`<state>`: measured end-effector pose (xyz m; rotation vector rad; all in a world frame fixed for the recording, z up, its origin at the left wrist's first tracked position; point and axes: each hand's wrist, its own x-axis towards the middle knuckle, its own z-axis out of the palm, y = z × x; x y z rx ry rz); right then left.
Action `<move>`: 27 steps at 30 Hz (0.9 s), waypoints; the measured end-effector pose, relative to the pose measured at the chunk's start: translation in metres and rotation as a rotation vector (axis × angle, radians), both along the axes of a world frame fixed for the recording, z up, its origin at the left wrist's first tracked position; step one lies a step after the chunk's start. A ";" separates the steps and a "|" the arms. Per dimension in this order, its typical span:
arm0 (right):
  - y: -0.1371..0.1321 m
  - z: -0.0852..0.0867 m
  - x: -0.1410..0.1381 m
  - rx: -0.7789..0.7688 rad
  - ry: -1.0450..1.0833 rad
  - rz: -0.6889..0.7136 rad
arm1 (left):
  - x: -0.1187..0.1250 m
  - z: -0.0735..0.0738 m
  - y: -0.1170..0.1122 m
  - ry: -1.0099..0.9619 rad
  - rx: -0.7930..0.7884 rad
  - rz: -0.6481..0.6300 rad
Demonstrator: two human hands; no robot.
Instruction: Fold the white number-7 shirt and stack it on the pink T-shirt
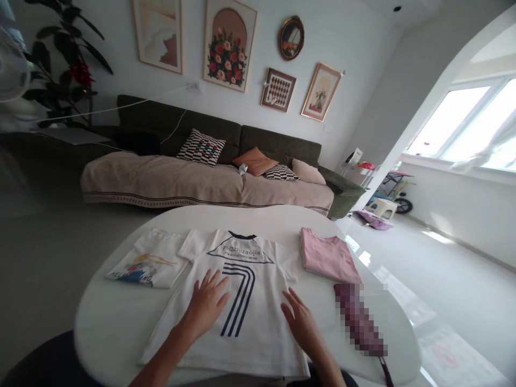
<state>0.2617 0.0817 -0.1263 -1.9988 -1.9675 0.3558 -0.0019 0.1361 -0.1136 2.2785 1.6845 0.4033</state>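
Observation:
A white T-shirt [242, 333] with a dark navy number 7 and a line of lettering lies spread flat, back up, on a white oval table [113, 322]. My left hand [207, 303] rests flat on the shirt left of the 7, fingers spread. My right hand [300, 317] lies flat on the shirt's right side, fingers stretched out. Neither hand holds anything.
A folded white printed T-shirt [149, 263] lies at the table's left; a folded pink one [328, 258] at its right. A blurred dark reddish object [358, 320] sits near the right edge. Behind the table stands a green sofa [209, 161] with cushions.

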 end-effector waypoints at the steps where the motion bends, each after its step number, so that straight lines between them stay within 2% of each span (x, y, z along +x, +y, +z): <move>1: 0.012 -0.004 -0.002 0.036 -0.039 -0.035 | 0.013 -0.002 0.014 -0.021 0.067 -0.028; 3: 0.033 -0.018 -0.008 0.026 -0.117 -0.041 | 0.036 -0.014 0.039 -0.012 0.128 -0.065; 5: 0.045 -0.031 -0.012 -0.041 -0.167 -0.015 | 0.049 -0.032 0.058 0.042 0.105 -0.057; 8: 0.053 -0.035 -0.005 -0.092 -0.211 -0.043 | 0.056 -0.049 0.072 0.094 0.052 -0.018; 10: 0.061 -0.024 0.002 -0.077 -0.239 -0.067 | 0.059 -0.047 0.080 0.089 0.051 -0.012; 12: 0.077 -0.008 0.007 -0.041 -0.248 -0.071 | 0.063 -0.038 0.093 0.066 0.061 -0.023; 14: 0.102 0.006 0.006 0.009 -0.238 -0.061 | 0.064 -0.028 0.116 0.041 0.092 -0.027; 16: 0.133 0.010 0.002 0.053 -0.221 -0.040 | 0.059 -0.025 0.143 0.031 0.130 0.001; 18: 0.163 0.002 -0.005 0.081 -0.207 -0.018 | 0.048 -0.032 0.167 0.040 0.148 0.038; 20: 0.185 -0.013 -0.010 0.075 -0.200 -0.021 | 0.035 -0.045 0.181 0.065 0.138 0.061; 24: 0.204 -0.050 -0.009 0.044 -0.216 -0.059 | 0.019 -0.068 0.190 0.117 0.132 0.107; 27: 0.216 -0.063 0.001 0.028 -0.274 -0.038 | 0.025 -0.075 0.196 0.141 0.135 0.161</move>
